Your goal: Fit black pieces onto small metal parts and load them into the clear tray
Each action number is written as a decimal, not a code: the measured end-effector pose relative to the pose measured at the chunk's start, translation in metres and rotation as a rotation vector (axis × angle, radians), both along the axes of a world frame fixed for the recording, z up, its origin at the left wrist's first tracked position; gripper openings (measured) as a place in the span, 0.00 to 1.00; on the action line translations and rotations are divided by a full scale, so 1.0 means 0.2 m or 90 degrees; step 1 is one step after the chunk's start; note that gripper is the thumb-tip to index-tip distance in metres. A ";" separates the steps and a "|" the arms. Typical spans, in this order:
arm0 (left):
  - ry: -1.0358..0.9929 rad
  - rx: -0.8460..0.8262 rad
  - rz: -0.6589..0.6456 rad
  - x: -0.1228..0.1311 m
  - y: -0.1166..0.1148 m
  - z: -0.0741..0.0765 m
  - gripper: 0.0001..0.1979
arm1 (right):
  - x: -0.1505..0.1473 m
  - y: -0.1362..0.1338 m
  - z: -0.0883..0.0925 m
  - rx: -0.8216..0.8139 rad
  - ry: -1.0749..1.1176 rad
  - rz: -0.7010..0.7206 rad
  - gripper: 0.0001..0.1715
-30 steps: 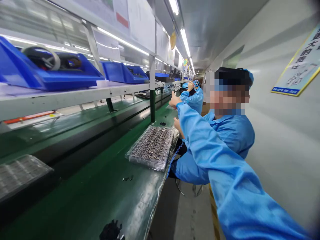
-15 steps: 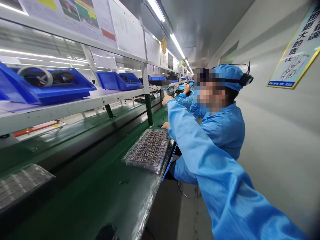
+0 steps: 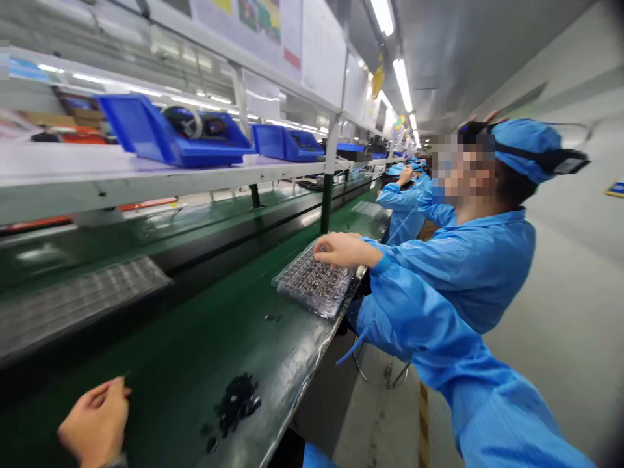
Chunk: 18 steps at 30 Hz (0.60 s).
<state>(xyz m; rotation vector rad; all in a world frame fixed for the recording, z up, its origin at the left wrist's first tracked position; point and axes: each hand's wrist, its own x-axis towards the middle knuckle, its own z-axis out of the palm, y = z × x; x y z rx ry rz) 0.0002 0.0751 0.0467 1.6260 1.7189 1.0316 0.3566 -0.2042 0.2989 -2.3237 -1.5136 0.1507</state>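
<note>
At the near left, the left hand [image 3: 97,419] is over the green bench [image 3: 180,364], its thumb and fingertips seemingly drawn together; I cannot tell whether they pinch anything. To its right, nearer the bench's edge, lies a loose heap of black bits [image 3: 238,398], with a few strays just beside it. A blue sleeve [image 3: 468,370] runs in from the lower right. Farther along the bench, a couple of dark scraps [image 3: 272,318] lie between the heap and a clear tray [image 3: 312,286], which sits flat near the edge, filled with rows of small parts. The right hand [image 3: 338,250] is over the tray's far side, fingers bent downward; I cannot tell whether it grips a part or touches the tray. A second tray [image 3: 88,299], blurred, lies at the left. Above it, a white shelf [image 3: 117,188] carries a blue bin [image 3: 166,140] with dark items inside, and a smaller bin [image 3: 283,143] farther along. Beyond the right hand sits a co-worker [image 3: 492,279] in blue with a strapped cap. Past a green-footed post [image 3: 327,201], another person [image 3: 404,201] sits with one hand raised
</note>
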 end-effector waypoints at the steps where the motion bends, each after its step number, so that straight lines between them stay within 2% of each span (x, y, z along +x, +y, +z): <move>1: -0.087 -0.013 0.025 0.01 0.02 -0.04 0.08 | -0.09 -0.05 -0.06 0.039 0.015 0.047 0.09; 3: -0.173 -0.024 0.060 0.03 0.06 -0.08 0.04 | -0.22 -0.11 -0.20 0.082 0.101 0.101 0.09; 5: -0.210 0.001 0.043 0.03 0.09 -0.12 0.02 | -0.29 -0.10 -0.38 0.095 0.206 0.113 0.09; 8: -0.208 0.007 0.046 0.01 0.14 -0.18 0.02 | -0.35 0.08 -0.75 0.057 0.321 0.143 0.06; 10: -0.209 0.012 0.044 0.01 0.16 -0.22 0.03 | -0.41 0.25 -1.00 0.018 0.340 0.159 0.04; 12: -0.211 0.016 0.040 0.01 0.16 -0.24 0.03 | -0.47 0.41 -1.19 -0.008 0.332 0.165 0.05; 13: -0.212 0.017 0.037 0.01 0.16 -0.25 0.03 | -0.50 0.48 -1.26 -0.019 0.330 0.171 0.05; 15: -0.211 0.017 0.033 0.01 0.17 -0.26 0.04 | -0.55 0.60 -1.34 -0.050 0.329 0.198 0.06; 18: -0.207 0.013 0.034 0.01 0.18 -0.28 0.04 | -0.59 0.73 -1.37 -0.140 0.326 0.258 0.06</move>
